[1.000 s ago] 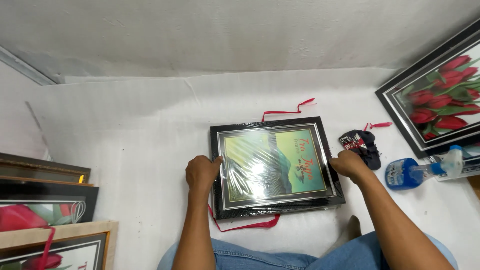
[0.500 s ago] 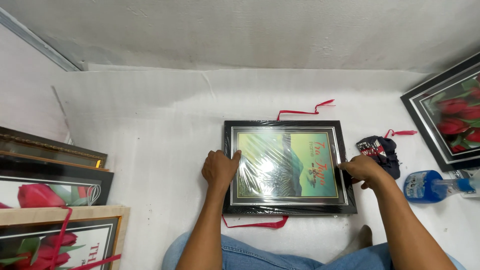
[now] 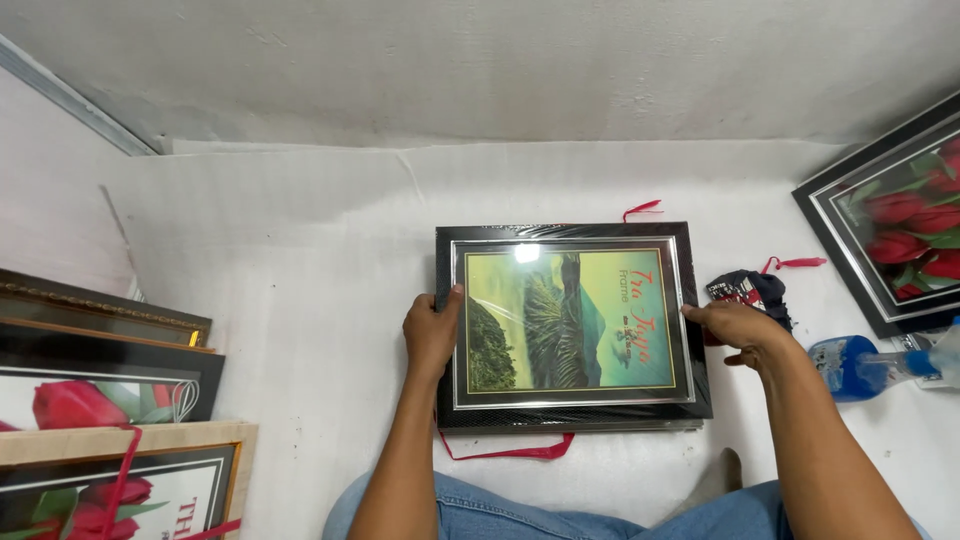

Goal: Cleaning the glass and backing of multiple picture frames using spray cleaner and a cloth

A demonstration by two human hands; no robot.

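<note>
Illumination bright, even, diffuse; source overhead; shadows soft and faint under framed picture (image 3: pixel 572 325) and forearms; small white glare spot on glazing near top edge, wrap film glinting along upper border; focus sharp at centre; slight wide-angle bending toward corners; no motion blur.

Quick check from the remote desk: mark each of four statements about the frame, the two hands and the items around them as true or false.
1. Both hands grip the black picture frame by its side edges. True: left hand, right hand.
2. The frame shows red roses. False: it shows a green landscape.
3. A blue spray bottle lies right of the right hand. True.
4. The red ribbon is tied around the left wrist. False: it lies on the white sheet below the frame.
</note>
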